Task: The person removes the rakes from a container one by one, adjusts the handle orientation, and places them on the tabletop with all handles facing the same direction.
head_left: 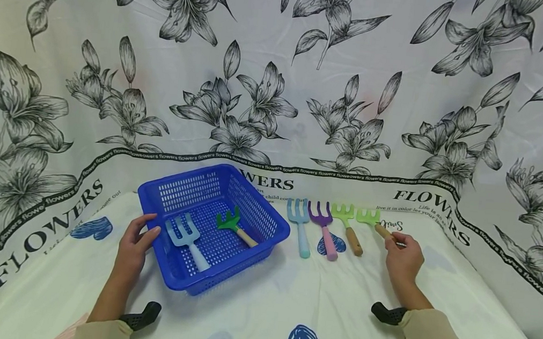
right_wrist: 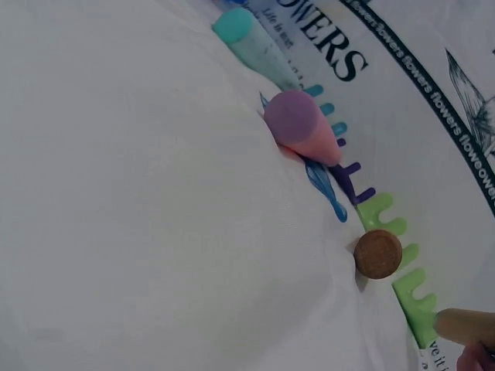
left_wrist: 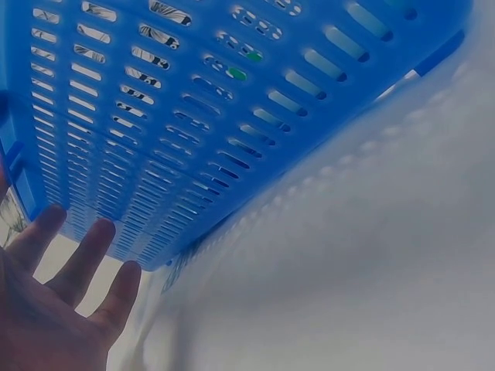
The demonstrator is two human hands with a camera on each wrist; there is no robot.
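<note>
- The right hand (head_left: 404, 256), well to the right of the blue basket (head_left: 210, 207), pinches the tan handle of the light green rake (head_left: 368, 217); its toothed head points away from the fingers, toward the backdrop (whether it touches the cloth, I cannot tell).
- The left hand (head_left: 133, 243) is at the basket's left side, thumb and forefinger at the rim; the other fingers (left_wrist: 87, 259) spread wide along the outer wall.
- Inside the basket lie two tools: a pale blue fork (head_left: 191, 242) on the side nearer the left hand, and a dark green rake (head_left: 229, 221) with a cream handle nearer the right wall.
- Just right of the basket, three more tools form a row leading to the held one: first a sky-blue fork (head_left: 302, 237), then a purple fork (head_left: 327, 239) with a pink handle, then a lime rake (head_left: 352, 236) with a brown handle.
- Under and around the basket spreads a white cloth (head_left: 259, 314) with blue heart prints (one shows partly beneath the pink handle).
- Behind the basket hangs a pale backdrop (head_left: 263, 39) covered in black line-drawn lilies; a black band (head_left: 310, 171) repeating "flowers" crosses it, with large "FLOWERS" lettering below.
- Nearer the wearer than the basket, beige sleeves (head_left: 441, 335) and black wrist mounts (head_left: 387, 313) show.
</note>
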